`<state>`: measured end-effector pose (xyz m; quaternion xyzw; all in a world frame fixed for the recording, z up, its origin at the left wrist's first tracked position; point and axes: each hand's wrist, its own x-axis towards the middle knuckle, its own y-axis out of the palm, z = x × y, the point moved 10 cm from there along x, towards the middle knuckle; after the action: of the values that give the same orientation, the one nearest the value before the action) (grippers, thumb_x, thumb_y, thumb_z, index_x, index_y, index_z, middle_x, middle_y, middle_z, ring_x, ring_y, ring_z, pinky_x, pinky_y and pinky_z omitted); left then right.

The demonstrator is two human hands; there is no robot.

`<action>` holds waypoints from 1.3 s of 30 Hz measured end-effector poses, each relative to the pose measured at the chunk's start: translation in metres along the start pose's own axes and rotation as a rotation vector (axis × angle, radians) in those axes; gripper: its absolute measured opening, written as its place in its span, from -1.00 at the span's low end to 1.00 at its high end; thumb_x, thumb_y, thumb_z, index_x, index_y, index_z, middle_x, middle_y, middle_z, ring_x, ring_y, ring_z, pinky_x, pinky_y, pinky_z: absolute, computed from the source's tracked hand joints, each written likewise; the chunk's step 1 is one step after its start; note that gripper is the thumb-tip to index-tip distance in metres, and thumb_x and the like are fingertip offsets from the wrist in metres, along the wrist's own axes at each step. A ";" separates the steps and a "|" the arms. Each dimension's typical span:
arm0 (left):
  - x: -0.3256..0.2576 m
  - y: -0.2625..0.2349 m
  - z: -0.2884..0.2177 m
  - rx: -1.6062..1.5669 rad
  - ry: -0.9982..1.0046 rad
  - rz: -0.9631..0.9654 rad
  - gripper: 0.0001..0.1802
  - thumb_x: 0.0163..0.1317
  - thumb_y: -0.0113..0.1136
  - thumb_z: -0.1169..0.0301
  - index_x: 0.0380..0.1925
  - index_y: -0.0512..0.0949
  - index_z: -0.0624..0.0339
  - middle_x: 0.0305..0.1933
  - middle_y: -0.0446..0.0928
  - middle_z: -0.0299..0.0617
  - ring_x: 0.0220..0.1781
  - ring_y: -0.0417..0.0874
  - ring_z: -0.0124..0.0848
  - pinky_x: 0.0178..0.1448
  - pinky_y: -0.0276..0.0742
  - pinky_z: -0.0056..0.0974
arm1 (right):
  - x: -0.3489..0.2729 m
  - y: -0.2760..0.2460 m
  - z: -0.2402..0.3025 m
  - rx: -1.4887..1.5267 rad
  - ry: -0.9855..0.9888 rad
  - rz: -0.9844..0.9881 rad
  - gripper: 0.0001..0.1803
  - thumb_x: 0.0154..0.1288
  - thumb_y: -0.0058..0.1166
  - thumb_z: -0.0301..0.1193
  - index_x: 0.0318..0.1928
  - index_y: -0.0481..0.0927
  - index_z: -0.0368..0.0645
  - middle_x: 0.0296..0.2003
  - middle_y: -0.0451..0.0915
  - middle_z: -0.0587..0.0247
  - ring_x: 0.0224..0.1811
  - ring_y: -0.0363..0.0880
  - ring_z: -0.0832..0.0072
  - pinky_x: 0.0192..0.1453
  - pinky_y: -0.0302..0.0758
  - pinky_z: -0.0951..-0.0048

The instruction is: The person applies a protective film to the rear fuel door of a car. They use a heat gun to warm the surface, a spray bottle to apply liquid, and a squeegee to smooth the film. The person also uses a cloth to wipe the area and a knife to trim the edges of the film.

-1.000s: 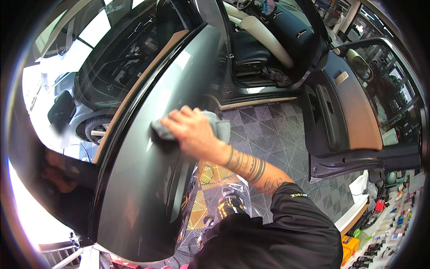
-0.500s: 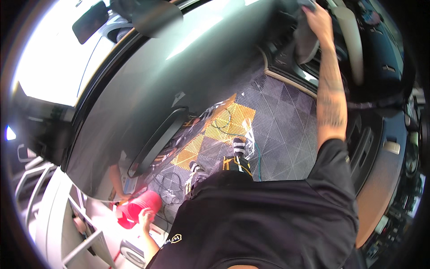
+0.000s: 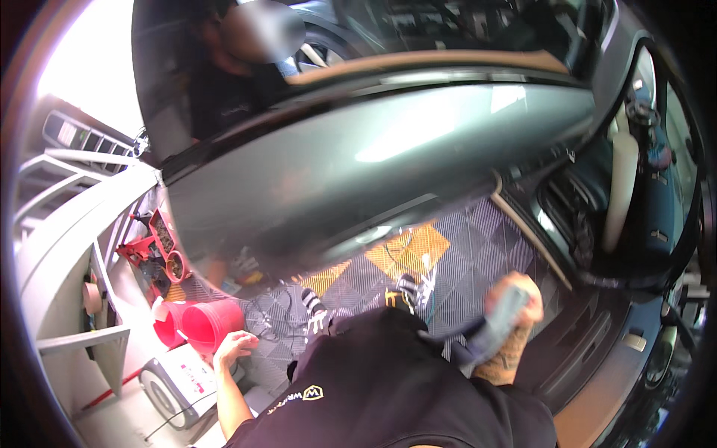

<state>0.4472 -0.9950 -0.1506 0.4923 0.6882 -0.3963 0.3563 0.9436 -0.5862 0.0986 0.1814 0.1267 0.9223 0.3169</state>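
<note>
My right hand (image 3: 532,295) is closed round a grey cloth (image 3: 502,319), near my right side and above the patterned floor. Motion blurs both the cloth and the fingers. To the left, my left hand (image 3: 235,348) hangs low beside a red bucket (image 3: 211,326), its fingers loosely curled and slightly apart. Nothing shows in it, and I cannot tell whether it touches the bucket. In front of me stretches a glossy grey-green car door (image 3: 321,179), with bright reflections on its surface.
At right are the car's opening with a sill (image 3: 534,239) and a trim panel (image 3: 597,373) in dark, blue and tan. A second red bucket (image 3: 170,322), a white box (image 3: 183,373), a white metal frame (image 3: 82,340) and a ladder (image 3: 89,138) stand left. Thin cables cross the floor (image 3: 478,254).
My right hand has come down and back toward my body with the cloth. My view has shifted, showing more of the door's upper edge. My left hand stays near the bucket.
</note>
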 end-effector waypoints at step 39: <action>0.014 -0.391 -0.180 -0.922 0.920 -0.612 -0.50 0.48 -0.09 0.10 0.12 0.38 0.37 0.01 0.53 -0.07 -0.02 0.60 -0.29 0.08 0.52 -0.23 | 0.507 0.560 -0.525 -0.436 0.662 0.832 -0.27 0.34 -0.08 0.20 0.02 0.60 -0.28 -0.18 0.66 -0.02 -0.11 0.65 0.21 0.00 0.58 0.20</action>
<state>0.0503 -0.9063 -0.0093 0.1936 0.9731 0.1001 0.0748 0.0524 -0.7584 -0.0509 -0.1519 -0.0562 0.9818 -0.0992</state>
